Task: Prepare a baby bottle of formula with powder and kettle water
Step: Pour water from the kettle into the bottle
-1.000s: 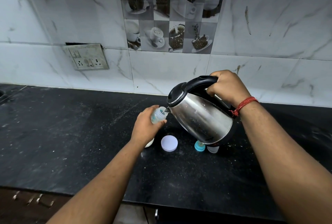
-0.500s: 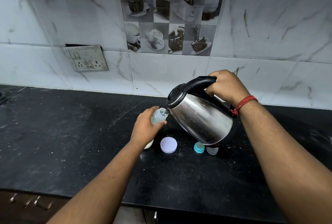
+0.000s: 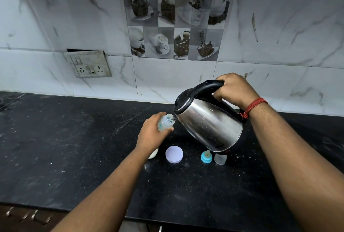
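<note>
At the far left of the wall a switch plate (image 3: 89, 64) hangs loose from the marble tile, above the black countertop (image 3: 55, 148). Further right, the left hand (image 3: 151, 135) has its fingers and thumb curled round a small clear baby bottle (image 3: 164, 122), held off the counter and tipped toward the kettle; whatever is inside the bottle is too small to make out. Just below that wrist a white container (image 3: 153, 154) peeks out, mostly hidden by the arm, with pale contents that cannot be told apart. Beside it lies a round lilac lid (image 3: 174, 154), flat on the counter. Next come a blue bottle ring with its teat (image 3: 206, 157) and, touching or nearly touching it, a frosted clear cap (image 3: 220, 158) — both standing on the counter under the kettle's base.

The steel kettle (image 3: 208, 125) is tilted with its spout at the bottle's mouth, black lid down. The right hand (image 3: 233, 88) is wrapped tight round the black handle, a red thread (image 3: 254, 106) on the wrist.

Against half a second ago the pose is almost unchanged — spout still at the bottle's opening, kettle at much the same tilt, and the lid, ring and cap lie where they were.
</note>
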